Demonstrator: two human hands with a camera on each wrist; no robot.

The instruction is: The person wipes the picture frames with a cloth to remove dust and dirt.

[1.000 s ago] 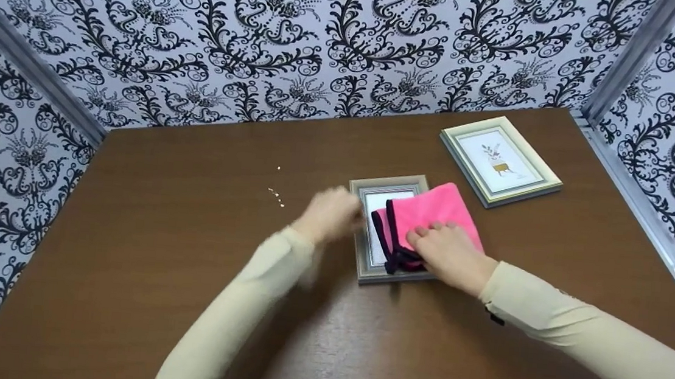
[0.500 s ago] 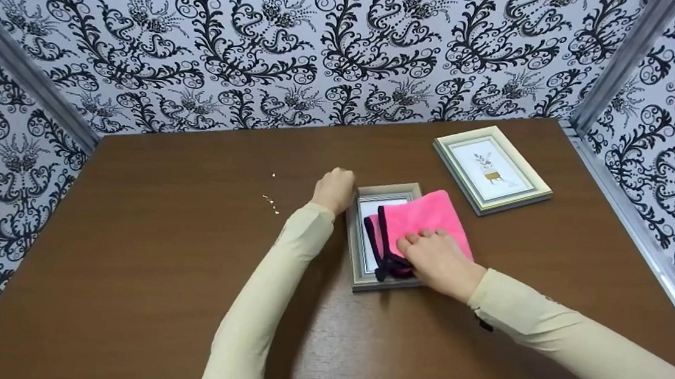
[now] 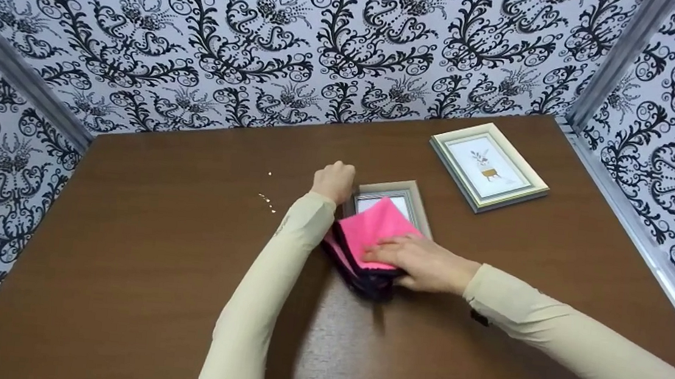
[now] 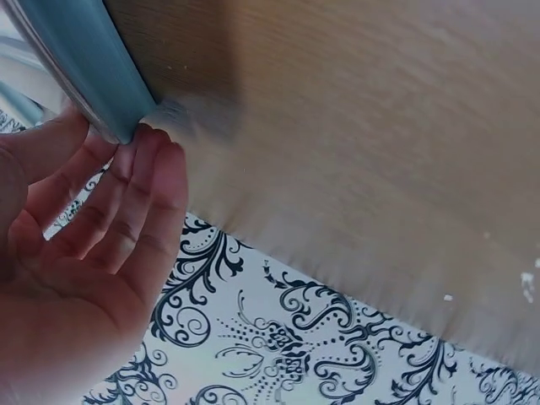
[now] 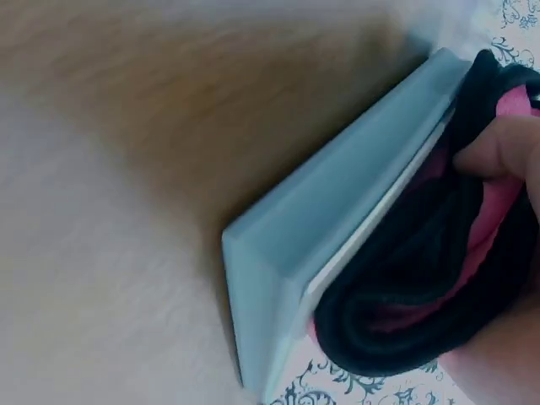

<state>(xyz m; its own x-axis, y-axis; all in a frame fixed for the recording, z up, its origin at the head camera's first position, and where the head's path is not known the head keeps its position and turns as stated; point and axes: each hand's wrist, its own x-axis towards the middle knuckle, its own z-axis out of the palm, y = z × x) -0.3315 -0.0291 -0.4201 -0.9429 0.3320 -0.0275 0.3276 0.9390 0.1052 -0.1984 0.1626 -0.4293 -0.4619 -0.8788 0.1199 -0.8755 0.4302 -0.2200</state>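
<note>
A pink folded cloth with a dark edge covers the near part of a picture frame on the table. My right hand holds the cloth from above, fingers spread over it, and in the right wrist view the thumb tucks into its dark folds against the frame's side. At the frame's far left corner, my left hand holds the edge. The left wrist view shows thumb and fingertips pinching that corner of the frame. Most of the picture is hidden beneath the cloth.
A second cream picture frame with a plant drawing lies at the back right of the brown table. Small white specks are left of the left hand. Patterned walls border the back and sides.
My left hand came to the frame's far left corner and took hold there. The cloth and right hand slid left and nearer across the frame, uncovering its right rim.
</note>
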